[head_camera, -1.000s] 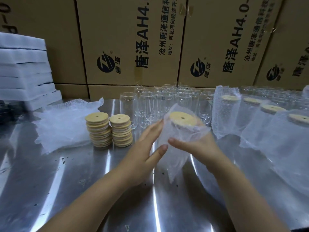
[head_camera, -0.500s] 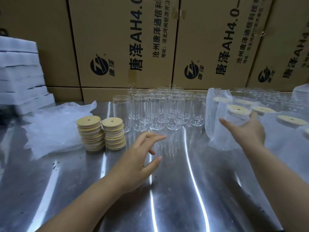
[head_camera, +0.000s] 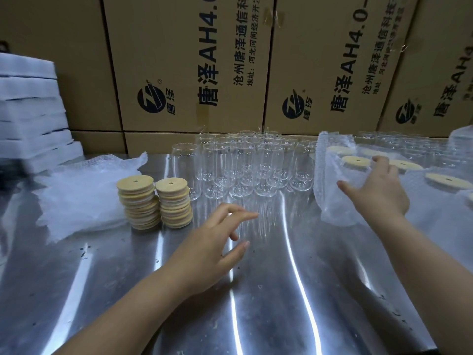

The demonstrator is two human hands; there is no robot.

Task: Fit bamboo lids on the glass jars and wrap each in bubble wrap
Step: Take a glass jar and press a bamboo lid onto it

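While the right hand grips the wrapped jar at two o'clock, as half a second ago, the left hand hovers slack-fingered, empty.

Over the remote feed I saw the left forearm and the right forearm, both uncovered from the edge of the picture to the wrist. The left hand and the right hand were bare as well, slim-fingered, with short, rounded nails. Blur softened the left hand's fingertips, so I could not make out finer detail there.
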